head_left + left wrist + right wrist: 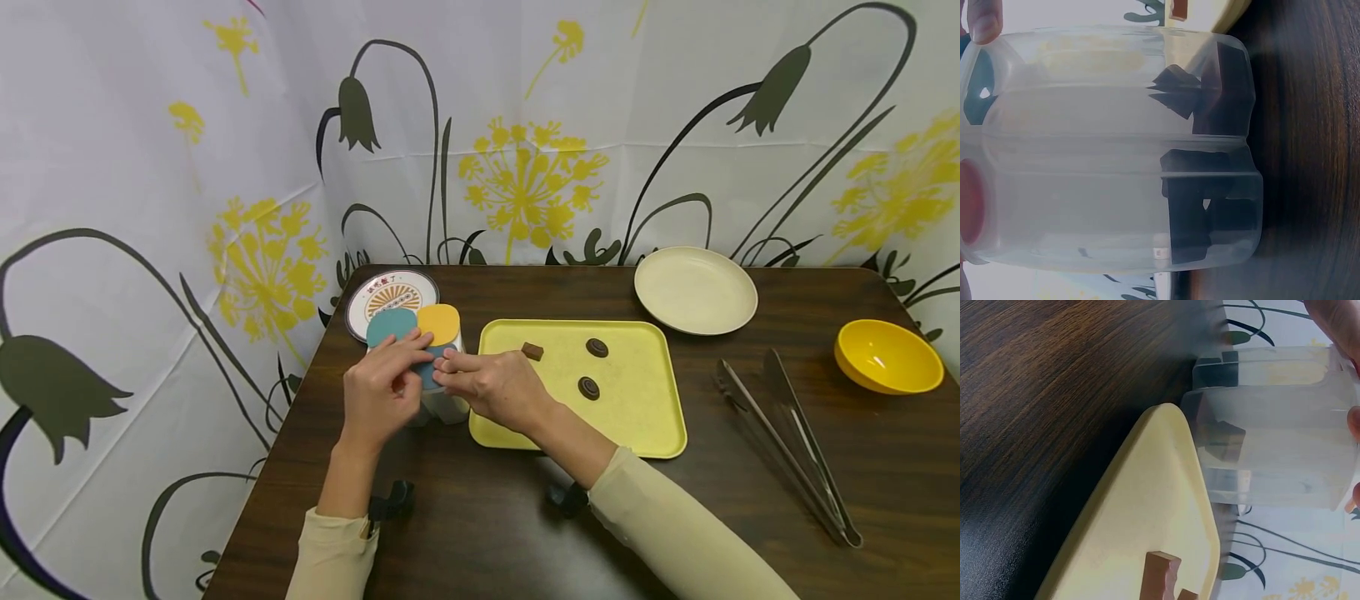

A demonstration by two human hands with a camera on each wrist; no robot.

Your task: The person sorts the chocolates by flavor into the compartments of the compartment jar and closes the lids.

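Note:
A clear plastic storage container (1085,150) stands upright at the left of the table. Dark square pieces lie at the bottom of its compartments. Its top has a teal lid (392,325), a yellow lid (439,322) and a blue lid (427,373); a red lid (970,201) shows in the left wrist view, hidden under a hand in the head view. My left hand (381,379) grips the container's top, its fingers reaching across the lids. From the other side my right hand (495,383) pinches at the edge of the blue lid.
Beside the container, a yellow tray (630,425) holds a brown block (532,351) and two round chocolates (597,347). A patterned plate (360,308) sits behind it. Farther right are a cream plate (696,290), metal tongs (806,450) and a yellow bowl (888,357).

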